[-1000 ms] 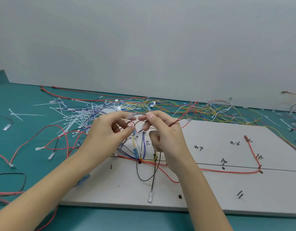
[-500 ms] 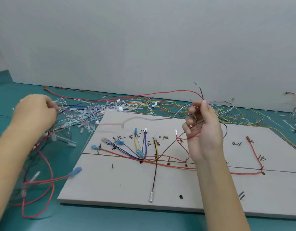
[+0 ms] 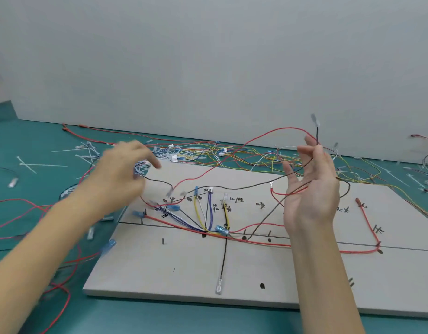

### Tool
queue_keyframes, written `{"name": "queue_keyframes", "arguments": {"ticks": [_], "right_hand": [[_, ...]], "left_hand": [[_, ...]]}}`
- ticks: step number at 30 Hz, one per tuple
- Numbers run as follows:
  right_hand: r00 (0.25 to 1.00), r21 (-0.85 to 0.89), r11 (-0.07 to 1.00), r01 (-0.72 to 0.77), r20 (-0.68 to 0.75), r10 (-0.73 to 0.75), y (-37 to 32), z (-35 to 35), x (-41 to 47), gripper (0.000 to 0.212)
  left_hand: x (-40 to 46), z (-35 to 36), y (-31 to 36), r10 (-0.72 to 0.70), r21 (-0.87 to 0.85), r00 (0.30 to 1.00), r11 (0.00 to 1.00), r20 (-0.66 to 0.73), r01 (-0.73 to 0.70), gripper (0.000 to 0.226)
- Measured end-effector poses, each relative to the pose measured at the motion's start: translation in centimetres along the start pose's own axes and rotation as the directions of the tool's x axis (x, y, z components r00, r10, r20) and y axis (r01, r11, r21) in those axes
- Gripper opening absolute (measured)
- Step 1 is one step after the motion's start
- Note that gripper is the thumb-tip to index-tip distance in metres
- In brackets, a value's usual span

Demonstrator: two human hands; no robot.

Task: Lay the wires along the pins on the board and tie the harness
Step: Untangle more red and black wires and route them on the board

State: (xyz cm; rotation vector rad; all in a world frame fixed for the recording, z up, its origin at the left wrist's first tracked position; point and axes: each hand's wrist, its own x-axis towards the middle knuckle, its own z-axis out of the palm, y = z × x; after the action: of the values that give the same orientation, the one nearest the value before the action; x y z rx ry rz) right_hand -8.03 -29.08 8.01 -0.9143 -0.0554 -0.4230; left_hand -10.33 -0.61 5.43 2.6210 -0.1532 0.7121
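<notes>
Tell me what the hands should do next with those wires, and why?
Probably bring the right hand down so its red wire and black wire lie on the board. Both hang in the air, draped across the palm, while the other wires already run along the pins. The left hand is blurred.

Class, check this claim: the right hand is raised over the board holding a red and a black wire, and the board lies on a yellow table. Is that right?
One thing is wrong: the table is teal-green, not yellow, as the head view shows. The right hand does hold a red wire and a black wire above the board.
</notes>
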Motion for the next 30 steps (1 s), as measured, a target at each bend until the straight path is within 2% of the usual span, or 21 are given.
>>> {"name": "queue_keyframes", "arguments": {"ticks": [2,3,5,7,9,12,14,18,20,24,28,30], "right_hand": [[0.997,0.123,0.990,-0.064,0.048,0.059,-0.1,-0.3,0.1,0.032],[0.994,0.193,0.976,-0.099,0.068,0.087,-0.2,-0.5,0.1,0.036],[0.986,0.318,0.935,-0.160,0.102,0.134,-0.4,-0.8,0.1,0.040],[0.974,0.428,0.876,-0.223,0.141,0.179,-0.6,-1.1,0.2,0.036],[0.957,0.544,0.788,-0.289,0.173,0.232,-0.8,-1.5,0.4,0.033],[0.942,0.687,0.650,-0.326,0.179,0.284,-0.9,-2.1,0.6,0.040],[0.938,0.730,0.603,-0.321,0.160,0.307,-0.8,-2.5,0.8,0.039],[0.934,0.718,0.619,-0.318,0.125,0.334,-0.6,-2.8,1.0,0.022],[0.936,0.698,0.641,-0.319,0.126,0.328,-0.7,-2.6,1.0,0.012],[0.931,0.653,0.670,-0.354,0.180,0.316,-0.6,-2.6,1.0,0.033],[0.915,0.520,0.753,-0.404,0.232,0.330,-0.7,-2.6,0.9,0.049],[0.913,0.363,0.841,-0.402,0.227,0.339,-0.8,-2.2,0.9,0.048]], "left_hand": [[-0.9,1.0,2.0,0.049,-0.252,0.985,0.968,0.166,-0.006,0.049],[-1.3,1.6,2.5,0.057,-0.280,0.970,0.960,0.236,0.012,0.051],[-1.6,2.8,2.2,0.065,-0.163,0.944,0.987,0.322,-0.013,0.059],[-1.6,3.1,1.5,0.002,0.004,0.934,1.000,0.358,-0.004,0.065],[-1.4,2.7,0.8,-0.072,0.037,0.926,0.997,0.371,0.063,0.065],[-1.0,2.1,0.1,-0.064,0.076,0.929,0.996,0.364,0.039,0.048],[-0.8,1.7,-0.3,-0.065,0.106,0.934,0.994,0.352,0.030,0.030],[-0.3,0.8,-0.6,-0.089,0.097,0.951,0.993,0.295,0.063,0.013],[-0.1,0.2,-0.6,-0.079,-0.014,0.971,0.996,0.226,0.084,0.011],[0.0,-0.4,-0.2,-0.056,-0.233,0.997,0.970,0.062,0.069,0.016],[0.0,-0.2,0.3,-0.068,-0.281,0.996,0.959,-0.061,0.048,0.024],[0.0,-0.2,0.3,-0.097,-0.294,0.987,0.954,-0.131,0.055,0.026]]}}
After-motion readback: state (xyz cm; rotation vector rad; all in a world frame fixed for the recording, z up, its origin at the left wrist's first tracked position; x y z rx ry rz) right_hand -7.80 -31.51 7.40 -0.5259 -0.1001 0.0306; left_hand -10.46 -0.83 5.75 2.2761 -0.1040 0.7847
